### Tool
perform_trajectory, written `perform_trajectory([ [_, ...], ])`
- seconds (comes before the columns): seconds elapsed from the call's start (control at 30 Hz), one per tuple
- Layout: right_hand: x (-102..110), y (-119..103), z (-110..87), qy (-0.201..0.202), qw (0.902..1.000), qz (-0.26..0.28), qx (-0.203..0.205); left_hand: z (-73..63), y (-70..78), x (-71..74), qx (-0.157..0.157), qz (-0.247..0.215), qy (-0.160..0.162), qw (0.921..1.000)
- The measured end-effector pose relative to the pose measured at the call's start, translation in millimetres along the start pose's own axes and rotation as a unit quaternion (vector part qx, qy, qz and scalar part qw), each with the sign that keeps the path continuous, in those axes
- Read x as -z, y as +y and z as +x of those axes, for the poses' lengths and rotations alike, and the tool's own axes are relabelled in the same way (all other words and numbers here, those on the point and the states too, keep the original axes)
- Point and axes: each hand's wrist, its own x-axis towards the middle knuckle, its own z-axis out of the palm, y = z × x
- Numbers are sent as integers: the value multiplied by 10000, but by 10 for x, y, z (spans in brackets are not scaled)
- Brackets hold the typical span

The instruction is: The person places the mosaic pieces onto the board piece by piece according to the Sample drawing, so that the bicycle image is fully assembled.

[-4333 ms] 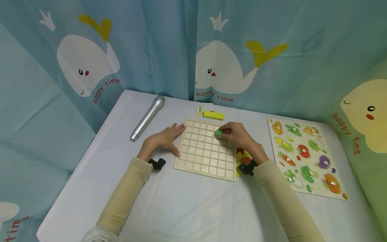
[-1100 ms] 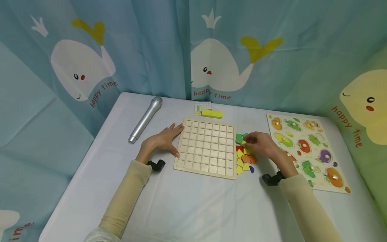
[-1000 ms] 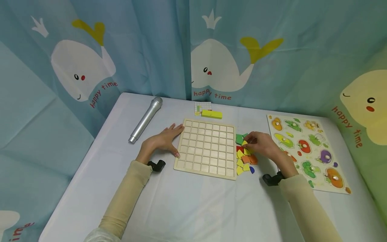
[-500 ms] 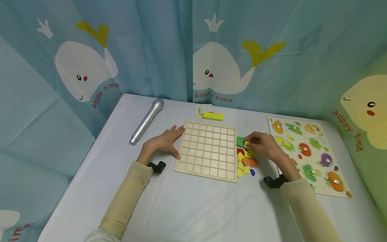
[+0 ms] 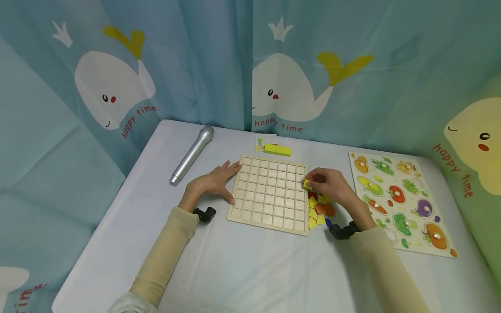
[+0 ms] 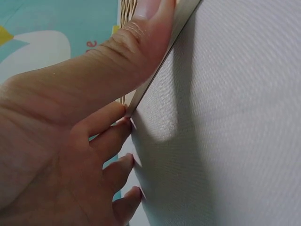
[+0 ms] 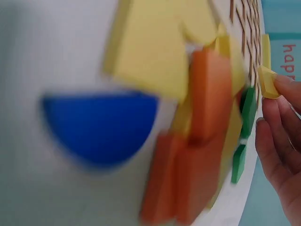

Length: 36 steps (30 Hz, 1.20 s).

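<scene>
A wooden grid board with rows of bare square cells lies mid-table. My left hand rests at its left side with fingers spread, the thumb lying on the rim. Between the thumb and fingers of my right hand a small yellow tile is pinched, at the board's right edge. Under and beside that hand lies a heap of thin coloured pieces: yellow ones, orange ones, a red one and a blue half circle. Green pieces show in the right wrist view.
Beyond the board lie a yellow bar and a small printed grid card. A silver toy microphone is at the left. A vegetable peg puzzle lies at the right. Whale-print curtains hang behind the table.
Earlier my right hand held a green piece over the board's upper right. It then went to the heap, picked up the yellow tile and moved left to the board's edge. My left hand stayed.
</scene>
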Motion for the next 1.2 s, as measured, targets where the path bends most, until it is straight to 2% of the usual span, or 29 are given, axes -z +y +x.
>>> perform_trajectory([
  [0.13, -55, -104, 65, 3, 9998, 125, 134, -3, -1, 12, -14, -38, -12, 10000],
  [0.3, -129, -209, 148, -105, 9996, 253, 98, 8, -8, 4, -10, -43, -54, 10000],
  [0.6, -233, -342, 271, -220, 9982, 419, 376, 38, -31, -7, 44, 38, -68, 10000],
  [1.2, -442, -601, 511, -581, 9949, 651, 510, 30, -30, 8, 84, 17, -77, 9999],
])
